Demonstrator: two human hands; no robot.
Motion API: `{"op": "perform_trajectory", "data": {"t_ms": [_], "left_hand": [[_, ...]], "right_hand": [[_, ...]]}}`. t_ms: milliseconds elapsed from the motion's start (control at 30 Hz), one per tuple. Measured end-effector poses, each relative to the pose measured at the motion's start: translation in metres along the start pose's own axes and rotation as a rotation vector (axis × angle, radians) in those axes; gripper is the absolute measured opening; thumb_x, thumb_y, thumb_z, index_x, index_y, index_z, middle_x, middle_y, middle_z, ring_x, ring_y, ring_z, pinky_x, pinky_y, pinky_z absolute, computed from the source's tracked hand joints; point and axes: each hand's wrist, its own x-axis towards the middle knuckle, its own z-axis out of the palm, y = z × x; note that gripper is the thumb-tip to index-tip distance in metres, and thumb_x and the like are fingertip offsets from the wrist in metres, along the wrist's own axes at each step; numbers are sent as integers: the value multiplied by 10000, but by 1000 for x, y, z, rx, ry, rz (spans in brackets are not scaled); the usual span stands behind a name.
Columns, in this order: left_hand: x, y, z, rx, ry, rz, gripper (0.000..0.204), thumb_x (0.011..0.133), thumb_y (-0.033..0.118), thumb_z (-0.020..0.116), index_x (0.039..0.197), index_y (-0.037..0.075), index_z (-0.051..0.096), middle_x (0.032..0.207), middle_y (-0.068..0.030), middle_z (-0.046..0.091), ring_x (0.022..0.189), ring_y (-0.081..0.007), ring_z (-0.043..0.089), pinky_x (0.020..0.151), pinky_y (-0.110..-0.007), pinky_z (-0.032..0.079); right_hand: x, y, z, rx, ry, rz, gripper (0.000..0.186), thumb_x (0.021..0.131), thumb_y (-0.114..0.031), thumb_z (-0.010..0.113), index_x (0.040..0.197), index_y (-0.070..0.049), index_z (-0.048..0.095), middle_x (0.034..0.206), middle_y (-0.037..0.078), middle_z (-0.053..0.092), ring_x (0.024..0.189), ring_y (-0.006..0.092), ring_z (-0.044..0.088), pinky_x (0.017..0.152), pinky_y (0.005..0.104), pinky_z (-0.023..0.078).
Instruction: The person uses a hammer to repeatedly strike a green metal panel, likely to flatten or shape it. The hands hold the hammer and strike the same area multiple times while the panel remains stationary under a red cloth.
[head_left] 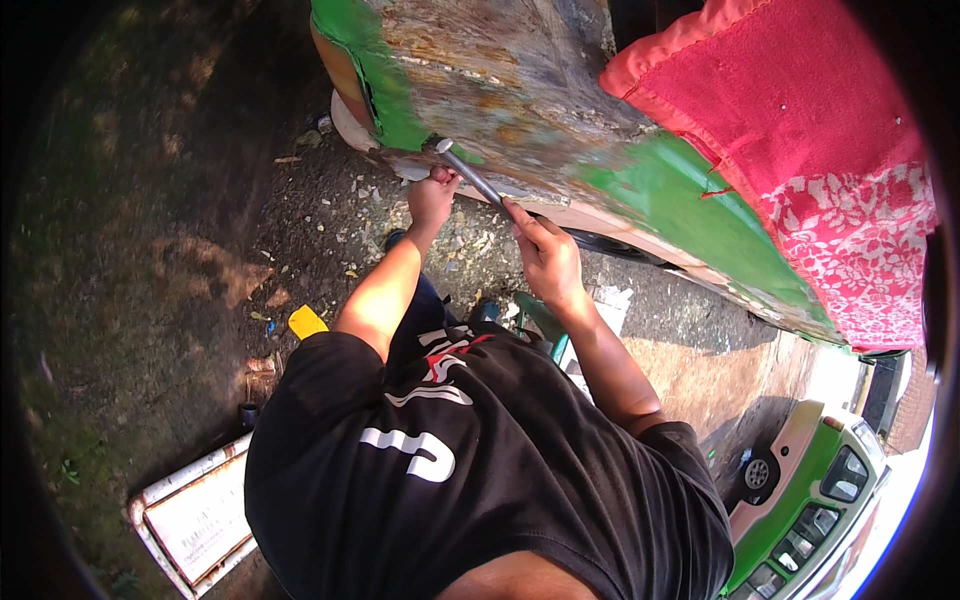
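Note:
In front of me is a vehicle body panel (490,95) with green paint and large patches of worn, brownish bare surface. My right hand (552,262) is wrapped round the grey handle of a hammer (474,175). The hammer's head lies close to the green lower corner of the panel. Just below that head is my left hand (433,198), its fingers closed near the panel's lower edge. Whatever the left fingers grip, if anything, is too small to make out.
A red floral cloth (760,120) drapes over the vehicle at the right. On the dirt ground lie a yellow piece (306,322) and scattered chips. A white framed board (195,515) stands at lower left. A green and white vehicle (800,500) is at lower right.

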Motion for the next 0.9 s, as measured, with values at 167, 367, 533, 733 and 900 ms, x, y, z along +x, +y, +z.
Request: {"op": "perform_trajectory", "data": {"t_ms": [167,367,533,733,900], "left_hand": [[4,-17,13,73,-134,60,207,863,318,727,920,122,757,817,-100,729,776,-287,704,684,-387,529],[-17,-60,34,-142,-9,-69,280,828,410,739,901,141,754,764,-120,708,723,-322,690,640,-406,515],[-15,-32,8,-343,44,-71,212,855,327,744,975,154,763,804,-89,734,712,-226,705,633,-336,503],[-19,-17,-4,-345,43,8,202,859,276,745,988,121,756,810,-81,737,711,-183,695,658,-312,502],[-14,-26,1,-306,21,27,203,863,272,740,983,110,754,832,-89,739,719,-183,699,655,-309,501]], "right_hand": [[6,14,27,-417,-194,84,463,903,-131,608,1328,-316,603,854,132,660,740,347,663,614,440,532],[1,12,8,-178,-71,82,400,933,-122,606,1317,-232,624,828,144,653,729,332,654,639,379,523],[-14,13,-4,108,92,253,334,934,-106,631,1265,-58,641,785,154,651,633,159,573,628,308,473],[-29,34,2,173,103,433,337,918,-237,691,1145,12,678,764,75,652,695,91,549,647,270,468],[-33,38,4,204,93,430,329,922,-217,695,1155,14,673,794,59,666,714,81,553,659,261,468]]}}
